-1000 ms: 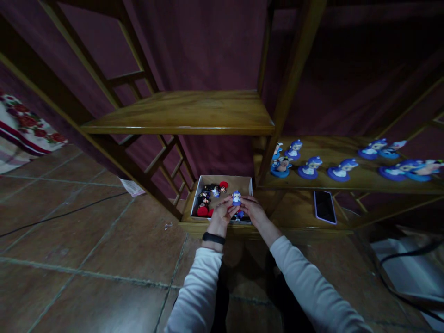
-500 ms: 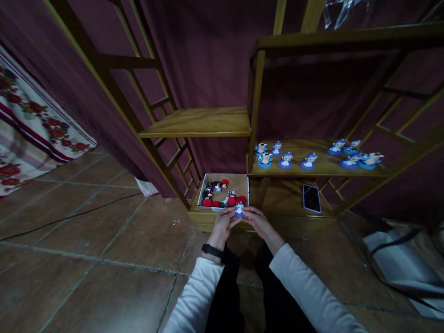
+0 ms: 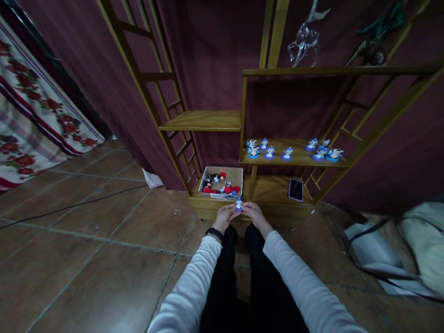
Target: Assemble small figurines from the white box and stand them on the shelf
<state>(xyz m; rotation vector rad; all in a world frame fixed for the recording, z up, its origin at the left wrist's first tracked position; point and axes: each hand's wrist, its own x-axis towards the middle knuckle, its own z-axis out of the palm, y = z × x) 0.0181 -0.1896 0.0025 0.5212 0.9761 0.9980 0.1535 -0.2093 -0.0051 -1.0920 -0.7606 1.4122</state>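
Between my two hands a small purple and white figurine (image 3: 238, 205) stands upright on its round purple base. My left hand (image 3: 225, 216) grips it from the left, a dark band on that wrist. From the right, the fingertips of my right hand (image 3: 254, 212) close on the same figurine. Just beyond my hands sits an open cardboard box (image 3: 229, 173), holding several small figures with red round bases. On the shelf to the right (image 3: 300, 158) stand several figurines, some purple like the held one (image 3: 287, 154), others with blue bases (image 3: 334, 155).
A phone (image 3: 296, 190) lies on the lower board right of the box. Higher up stand a clear deer ornament (image 3: 305, 39) and a dark green ornament (image 3: 378, 34). Bags (image 3: 374, 249) rest on the floor at right. A black cable (image 3: 79, 206) crosses the tiles (image 3: 114, 277) at left.
The camera view has shifted back and tilted up, so more of the upper shelf shows. Both hands still hold the figurine in front of the box.
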